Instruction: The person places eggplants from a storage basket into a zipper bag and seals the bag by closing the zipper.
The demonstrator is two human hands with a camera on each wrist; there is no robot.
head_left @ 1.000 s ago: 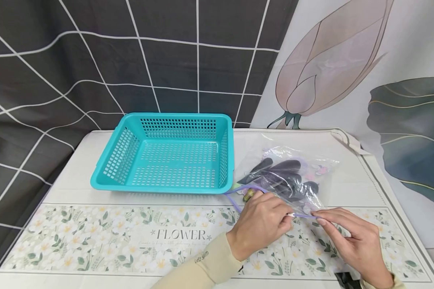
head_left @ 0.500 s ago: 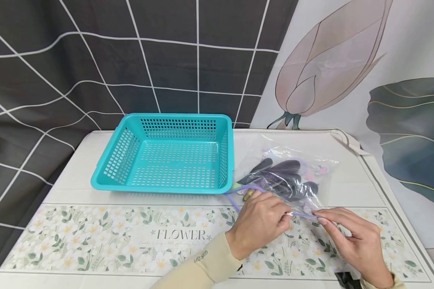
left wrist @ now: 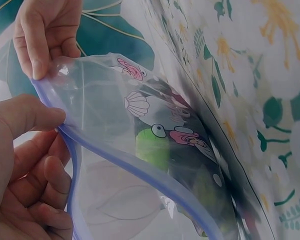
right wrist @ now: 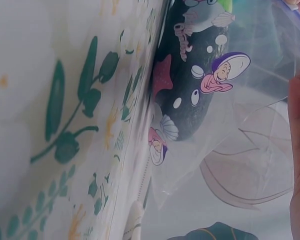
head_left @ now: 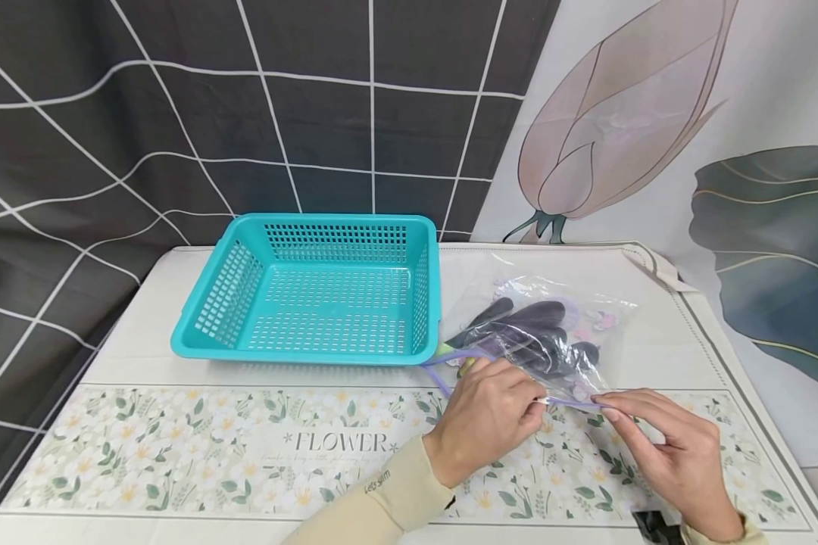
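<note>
A clear plastic zip bag [head_left: 613, 325] printed with pink and purple sea-life figures lies right of the teal basket. Inside are several dark, elongated pieces [head_left: 541, 314], some with green ends; they resemble eggplants. My left hand [head_left: 487, 412] pinches the bag's purple zip strip [left wrist: 135, 162] at a small white slider [head_left: 541, 400]. At the strip's right end, the thumb and fingertips of my right hand [head_left: 671, 446] pinch the edge. Left of the left hand, the two sides of the mouth stand apart. The right wrist view shows a dark piece [right wrist: 190, 115] through the film.
The teal basket [head_left: 307, 357] with slotted walls stands at the back left, touching or nearly touching the bag's left corner. A white cloth with a flower band [head_left: 198, 454] covers the table. Dark grid fabric [head_left: 313, 113] hangs behind. A small black object [head_left: 654, 524] lies by the right wrist.
My left hand and the white slider have shifted slightly left along the zip strip. The right hand has moved a little to the right, still pinching the edge. The basket stays put.
</note>
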